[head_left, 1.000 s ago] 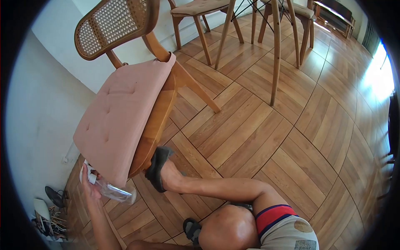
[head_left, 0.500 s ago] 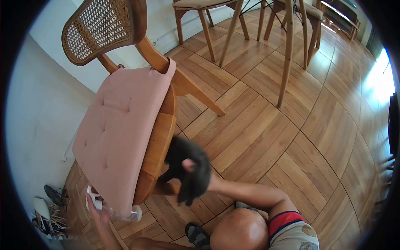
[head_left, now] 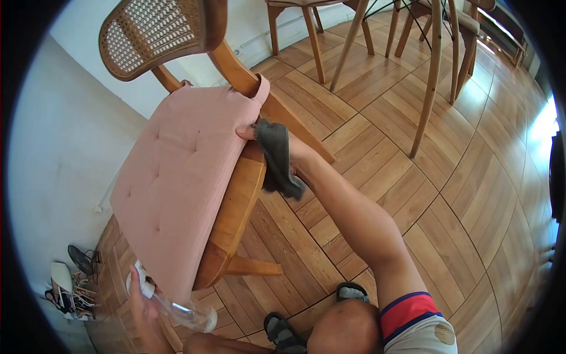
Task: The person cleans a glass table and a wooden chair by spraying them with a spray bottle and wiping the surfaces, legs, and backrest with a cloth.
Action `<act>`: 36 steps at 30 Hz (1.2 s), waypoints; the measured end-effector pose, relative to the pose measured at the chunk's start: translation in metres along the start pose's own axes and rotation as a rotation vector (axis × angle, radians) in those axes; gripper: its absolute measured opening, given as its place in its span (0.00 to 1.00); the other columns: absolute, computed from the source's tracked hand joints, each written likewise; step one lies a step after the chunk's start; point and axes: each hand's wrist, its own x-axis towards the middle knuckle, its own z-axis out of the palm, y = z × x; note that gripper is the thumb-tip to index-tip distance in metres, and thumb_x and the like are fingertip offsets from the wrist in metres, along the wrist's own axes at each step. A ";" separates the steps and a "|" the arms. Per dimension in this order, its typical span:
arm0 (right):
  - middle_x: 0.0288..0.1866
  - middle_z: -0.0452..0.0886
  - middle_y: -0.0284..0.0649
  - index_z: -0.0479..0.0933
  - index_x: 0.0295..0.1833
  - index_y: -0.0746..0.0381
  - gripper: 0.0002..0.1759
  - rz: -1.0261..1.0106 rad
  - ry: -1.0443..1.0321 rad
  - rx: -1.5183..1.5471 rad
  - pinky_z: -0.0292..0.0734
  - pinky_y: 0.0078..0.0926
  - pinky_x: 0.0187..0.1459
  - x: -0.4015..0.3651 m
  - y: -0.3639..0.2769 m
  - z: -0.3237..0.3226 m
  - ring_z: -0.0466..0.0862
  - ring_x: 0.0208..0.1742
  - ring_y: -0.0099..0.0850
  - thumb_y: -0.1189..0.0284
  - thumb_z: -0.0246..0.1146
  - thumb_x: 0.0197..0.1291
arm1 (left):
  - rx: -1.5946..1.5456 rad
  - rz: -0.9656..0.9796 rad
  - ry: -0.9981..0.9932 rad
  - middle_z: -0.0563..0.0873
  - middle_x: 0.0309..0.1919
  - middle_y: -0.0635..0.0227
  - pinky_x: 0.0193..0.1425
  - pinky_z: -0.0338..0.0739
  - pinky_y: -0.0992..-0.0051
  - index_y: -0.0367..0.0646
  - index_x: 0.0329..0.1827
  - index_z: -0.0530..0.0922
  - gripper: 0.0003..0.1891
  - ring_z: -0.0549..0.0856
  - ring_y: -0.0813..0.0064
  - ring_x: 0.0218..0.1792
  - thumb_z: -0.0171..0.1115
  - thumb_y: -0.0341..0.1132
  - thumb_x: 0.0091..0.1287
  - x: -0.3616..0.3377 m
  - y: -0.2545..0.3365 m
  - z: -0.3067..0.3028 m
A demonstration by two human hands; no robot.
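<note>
A wooden chair with a woven cane back (head_left: 154,36) carries a pink tufted cushion (head_left: 177,159). At the cushion's right edge, by the rear of the wooden seat (head_left: 239,194), my right hand (head_left: 295,154) grips a dark grey cloth (head_left: 276,154), its thumb resting on the cushion. The cloth hangs beside the seat. Low at the left, my left hand (head_left: 141,298) is closed round the white head of a clear spray bottle (head_left: 191,314), which lies tilted just below the cushion's front corner.
More wooden chairs (head_left: 312,35) and thin wooden table legs (head_left: 429,88) stand at the top on the wood-patterned floor (head_left: 377,159). A white wall (head_left: 65,135) runs along the left, with a dark shoe (head_left: 81,259) and other items at its foot. Sandalled feet (head_left: 282,331) are at the bottom.
My right hand and the cloth have moved up, from beside the seat's front to its rear edge. The spray bottle shows more below the cushion. The view has shifted slightly.
</note>
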 end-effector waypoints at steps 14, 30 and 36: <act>0.36 0.74 0.30 0.72 0.41 0.62 0.16 -0.321 0.311 -0.490 0.72 0.24 0.37 -0.055 0.070 0.045 0.71 0.36 0.19 0.61 0.67 0.65 | 0.085 0.055 -0.371 0.86 0.51 0.67 0.56 0.81 0.65 0.45 0.57 0.79 0.27 0.85 0.70 0.53 0.67 0.56 0.66 0.156 0.038 0.003; 0.37 0.80 0.42 0.78 0.44 0.69 0.15 -0.555 0.295 -0.697 0.77 0.31 0.44 -0.110 0.053 -0.009 0.81 0.41 0.33 0.67 0.61 0.64 | 0.098 0.650 -0.277 0.78 0.38 0.73 0.35 0.70 0.85 0.41 0.48 0.77 0.22 0.76 0.89 0.36 0.56 0.54 0.75 0.074 0.101 -0.089; 0.40 0.83 0.35 0.80 0.48 0.69 0.11 -0.543 0.189 -1.213 0.78 0.24 0.42 -0.080 -0.009 -0.009 0.81 0.39 0.24 0.77 0.61 0.61 | 0.095 0.581 -0.872 0.81 0.31 0.68 0.27 0.72 0.81 0.38 0.38 0.79 0.15 0.78 0.83 0.25 0.65 0.44 0.66 -0.028 0.060 0.064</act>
